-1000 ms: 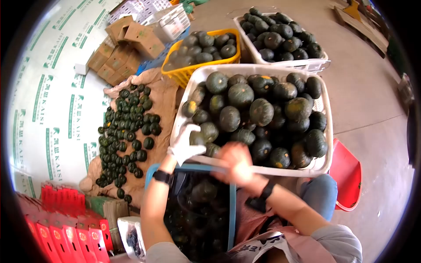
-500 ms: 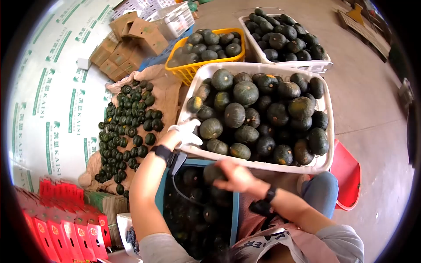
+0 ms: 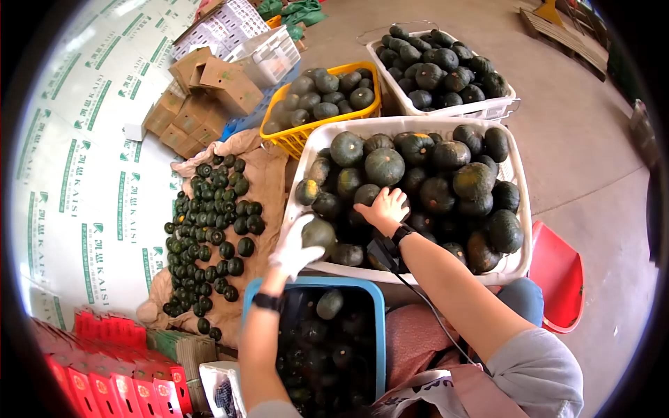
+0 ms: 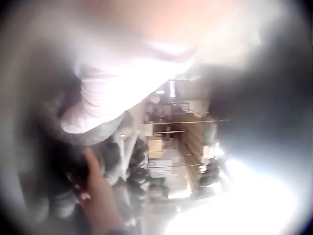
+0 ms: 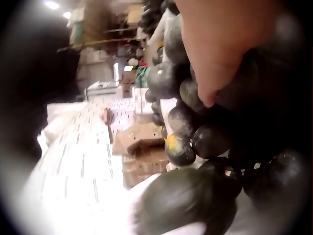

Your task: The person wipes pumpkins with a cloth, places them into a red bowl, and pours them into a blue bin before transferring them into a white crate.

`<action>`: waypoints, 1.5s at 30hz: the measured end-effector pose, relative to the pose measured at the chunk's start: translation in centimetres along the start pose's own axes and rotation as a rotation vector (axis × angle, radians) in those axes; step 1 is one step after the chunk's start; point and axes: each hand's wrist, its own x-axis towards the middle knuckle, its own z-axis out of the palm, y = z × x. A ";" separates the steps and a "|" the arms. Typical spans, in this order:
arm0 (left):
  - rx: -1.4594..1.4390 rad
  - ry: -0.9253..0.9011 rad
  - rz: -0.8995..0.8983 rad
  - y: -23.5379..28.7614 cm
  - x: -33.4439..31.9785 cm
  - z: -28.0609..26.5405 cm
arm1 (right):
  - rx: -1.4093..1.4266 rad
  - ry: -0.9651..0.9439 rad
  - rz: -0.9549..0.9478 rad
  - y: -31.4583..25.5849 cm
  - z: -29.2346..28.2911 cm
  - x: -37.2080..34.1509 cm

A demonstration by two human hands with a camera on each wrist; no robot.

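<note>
My left hand (image 3: 291,249), in a white glove, grips a round dark green kabocha squash (image 3: 318,237) at the near left corner of the big white crate (image 3: 411,125). The same squash (image 5: 186,200) looms large at the bottom of the right wrist view. My bare right hand (image 3: 385,207) reaches over the crate's pile with fingers spread above the squashes; its thumb (image 5: 208,90) points down among them. What lies under the palm is hidden. Close in front of me, a blue bin (image 3: 380,313) holds more squashes, a paler one (image 3: 329,304) on top.
Behind the white crate stand a yellow basket (image 3: 286,139) and another white crate (image 3: 488,106), both full of squashes. Small squashes (image 3: 209,230) lie on brown cloth at left. Red boxes (image 3: 115,386) stand at lower left, a red tub (image 3: 561,279) at right, cardboard boxes (image 3: 226,83) farther back.
My right hand held a squash over the blue bin half a second ago; it has since moved forward over the white crate without it. My left hand has taken hold of a squash at the crate's corner.
</note>
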 end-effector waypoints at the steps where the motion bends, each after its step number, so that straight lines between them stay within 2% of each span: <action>1: -0.157 0.024 0.123 -3.8 -2.3 -0.3 | 0.005 0.040 -0.035 -0.3 0.6 0.1; 2: -0.213 -0.079 0.099 -4.6 -4.9 -1.7 | 0.008 0.073 -0.071 -0.4 1.4 0.0; 3: -0.001 -0.091 0.219 -3.7 -7.6 -3.0 | 0.062 0.057 -0.138 -0.3 1.4 -0.3; 4: -0.124 -0.242 0.059 -4.9 -9.8 -2.8 | 0.138 0.065 -0.271 0.5 2.3 -0.8; 6: -0.071 -0.602 0.003 -7.7 -12.7 -1.7 | 0.303 0.102 -0.528 1.4 2.1 -2.7; 7: -0.067 -0.870 -0.283 -6.9 -12.3 -2.7 | 0.445 0.066 -0.619 1.9 1.1 -5.4; 8: -0.068 -0.870 -0.280 -7.8 -10.6 -3.2 | 0.546 0.083 -0.780 3.0 1.2 -7.8; 9: -0.036 -0.797 -0.254 -9.6 -8.0 -3.6 | 0.532 0.022 -0.732 3.1 0.5 -8.3; 10: -0.005 -0.723 -0.229 -11.3 -5.1 -4.0 | 0.625 -0.144 -0.919 4.5 0.2 -13.6; 11: 0.022 -0.648 -0.200 -11.6 -2.4 -4.2 | 0.552 -0.286 -0.955 5.4 1.1 -15.8; 13: -0.256 -0.248 -0.261 -6.6 2.3 -5.4 | 0.440 -0.395 -0.947 7.2 3.5 -19.6; 15: -0.086 -0.235 -0.385 -2.9 6.2 -4.8 | 0.255 -0.538 -1.016 8.8 5.5 -20.1; 16: 0.119 -0.312 -0.168 -9.0 10.8 -1.4 | 0.300 -0.511 -1.051 8.1 4.9 -18.3; 17: 0.204 -0.292 -0.133 -10.5 12.2 0.5 | 0.342 -0.491 -1.088 7.0 3.5 -15.9; 18: 0.258 -0.242 -0.217 -10.9 12.4 2.4 | 0.359 -0.353 -0.910 4.5 -0.2 -13.7; 19: 0.313 -0.193 -0.305 -10.6 12.5 4.4 | 0.413 -0.006 -0.982 3.2 -0.4 -9.3; 20: 0.481 -0.144 -0.420 -7.0 11.4 5.2 | 0.213 0.047 -0.855 1.8 -1.7 -5.0; 21: 0.526 -0.090 -0.485 -6.1 11.1 6.1 | 0.156 0.193 -0.738 1.1 -1.4 -0.6; 22: 0.567 -0.036 -0.551 -5.1 10.8 7.0 | 0.038 0.217 -0.614 -0.1 -3.4 2.5; 24: 0.627 0.018 -0.614 -4.0 10.7 8.4 | -0.055 0.160 -0.542 -0.2 -3.6 8.1; 25: 0.653 0.015 -0.613 -4.0 11.0 9.0 | -0.182 -0.035 -0.459 -0.8 -5.2 8.9; 27: 0.700 0.061 -0.603 -3.6 11.3 11.9 | -0.347 -0.006 -0.528 0.3 -3.9 10.2; 29: 0.714 0.144 -0.608 -6.5 12.8 14.0 | -0.321 0.018 -0.489 0.9 -3.7 9.2; 31: 0.572 -0.001 -0.528 -3.9 10.9 10.3 | -0.172 -0.008 -0.452 1.2 -4.7 7.1; 32: 0.452 -0.074 -0.448 -4.4 10.2 7.9 | -0.017 -0.017 -0.563 1.7 -5.1 4.9; 33: 0.516 0.098 -0.280 -4.7 9.2 6.9 | 0.141 -0.012 -0.673 2.2 -5.6 2.6; 35: 0.204 0.162 -0.292 -4.8 6.9 3.6 | 0.407 -0.010 -0.978 3.1 -6.1 -4.3; 37: -0.001 0.266 -0.315 -9.1 4.9 2.6 | 0.341 -0.238 -1.191 3.8 -5.9 -10.5; 39: -0.261 0.270 -0.134 -9.7 0.9 0.1 | 0.216 -0.479 -1.213 5.3 -2.0 -15.5; 41: -0.383 0.198 -0.091 -9.5 -3.5 -2.4 | 0.364 -0.600 -1.156 7.5 1.8 -19.1; 42: -0.428 0.072 -0.143 -8.2 -5.9 -4.0 | 0.358 -0.596 -1.122 8.3 1.6 -19.3; 43: -0.466 -0.042 -0.202 -7.6 -7.9 -5.1 | 0.413 -0.675 -1.159 8.6 1.2 -19.3; 44: -0.472 -0.173 -0.178 -8.6 -9.2 -5.2 | 0.469 -0.762 -1.210 8.4 0.7 -18.9; 45: -0.478 -0.297 -0.168 -9.3 -11.1 -5.3 | 0.426 -0.520 -1.371 7.6 -2.3 -16.5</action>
